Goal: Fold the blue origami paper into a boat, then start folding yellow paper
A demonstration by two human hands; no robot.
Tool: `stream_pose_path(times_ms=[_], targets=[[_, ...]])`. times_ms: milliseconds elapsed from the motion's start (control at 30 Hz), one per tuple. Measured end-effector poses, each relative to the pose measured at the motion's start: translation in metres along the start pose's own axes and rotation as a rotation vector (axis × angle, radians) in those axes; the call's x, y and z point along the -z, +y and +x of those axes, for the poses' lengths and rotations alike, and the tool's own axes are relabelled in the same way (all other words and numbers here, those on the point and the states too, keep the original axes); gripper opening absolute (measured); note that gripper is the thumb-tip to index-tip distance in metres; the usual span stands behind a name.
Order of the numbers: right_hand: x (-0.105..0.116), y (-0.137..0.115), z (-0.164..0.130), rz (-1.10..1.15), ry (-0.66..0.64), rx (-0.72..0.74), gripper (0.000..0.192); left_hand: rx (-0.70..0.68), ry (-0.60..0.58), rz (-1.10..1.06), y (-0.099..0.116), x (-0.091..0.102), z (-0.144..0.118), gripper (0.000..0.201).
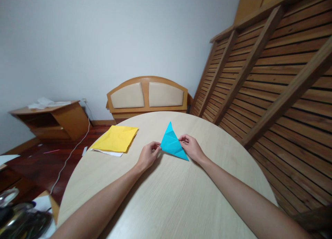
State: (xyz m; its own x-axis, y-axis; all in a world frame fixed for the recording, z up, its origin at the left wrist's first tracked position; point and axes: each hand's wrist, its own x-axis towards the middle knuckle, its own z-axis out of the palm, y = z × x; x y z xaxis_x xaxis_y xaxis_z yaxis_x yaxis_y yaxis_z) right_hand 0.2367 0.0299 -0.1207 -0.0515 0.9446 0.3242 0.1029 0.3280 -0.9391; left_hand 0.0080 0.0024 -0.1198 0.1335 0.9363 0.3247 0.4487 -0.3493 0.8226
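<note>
My left hand (149,155) pinches the left corner of a folded blue paper triangle (172,143), and my right hand (191,147) grips its right edge. It lies mid-tabletop (181,197). A yellow paper sheet (116,138) rests far left.

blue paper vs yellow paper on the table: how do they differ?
The blue folded paper triangle is creased into a pointed triangle; the yellow paper sheet is a roughly square, open sheet. The blue one is pinched at its edges by the left hand and right hand; the yellow one lies untouched, on a white sheet. The blue one looks smaller. Both sit on the round wooden table.
</note>
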Motion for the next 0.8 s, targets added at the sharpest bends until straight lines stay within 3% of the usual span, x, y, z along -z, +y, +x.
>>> stream_pose_path(times_ms=[267, 500, 667, 800], targets=[[-0.003, -0.002, -0.004, -0.115, -0.094, -0.011, 0.031, 0.049, 0.050, 0.157, -0.002, 0.001, 0.001, 0.025], [-0.008, -0.002, -0.007, -0.041, -0.139, 0.026, 0.034, 0.106, 0.044, 0.217, -0.008, 0.001, 0.002, 0.017], [-0.008, -0.003, -0.006, 0.003, -0.109, -0.014, 0.040, 0.038, 0.003, 0.211, -0.005, 0.001, -0.001, 0.025], [-0.005, -0.005, -0.005, -0.008, -0.081, -0.043, 0.042, -0.067, -0.040, 0.386, 0.007, 0.002, -0.007, 0.030]])
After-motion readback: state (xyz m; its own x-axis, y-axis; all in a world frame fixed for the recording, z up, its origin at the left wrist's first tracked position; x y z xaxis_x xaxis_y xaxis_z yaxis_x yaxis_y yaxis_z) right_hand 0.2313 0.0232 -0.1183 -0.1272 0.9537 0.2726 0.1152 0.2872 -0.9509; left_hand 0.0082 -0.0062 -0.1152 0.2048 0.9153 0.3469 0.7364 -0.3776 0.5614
